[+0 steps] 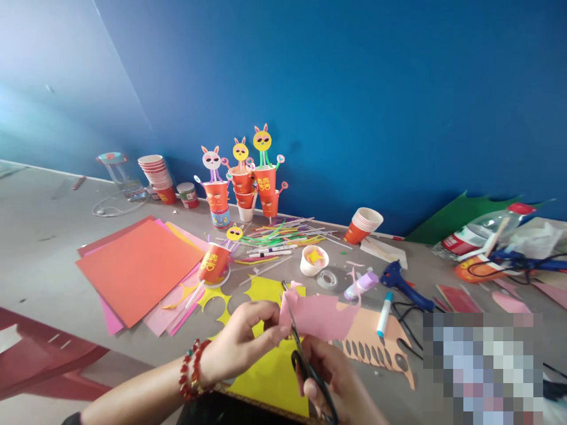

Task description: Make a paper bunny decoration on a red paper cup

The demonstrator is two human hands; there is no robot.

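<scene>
At the near part of the grey table point(53, 239), the left hand point(243, 341) pinches the left edge of a pink paper point(323, 317) between the thumb and the fingers. Red bead bracelets point(183, 378) are around its wrist. The right hand point(330, 375) is closed around the black handles of the scissors point(294, 327), and their blades point away from the person, across the left end of this paper. I cannot tell how far the blades are apart. The pink paper is above a yellow sheet point(268, 378) and partly covers a peach sheet point(390, 324), which has a row of cut holes. On the peach sheet lies a marker point(385, 314) with a blue cap. Just behind the pink paper are a purple glue stick point(362, 285), a roll of clear tape point(327, 279) and a white cup point(309, 270) with yellow scraps inside.
</scene>
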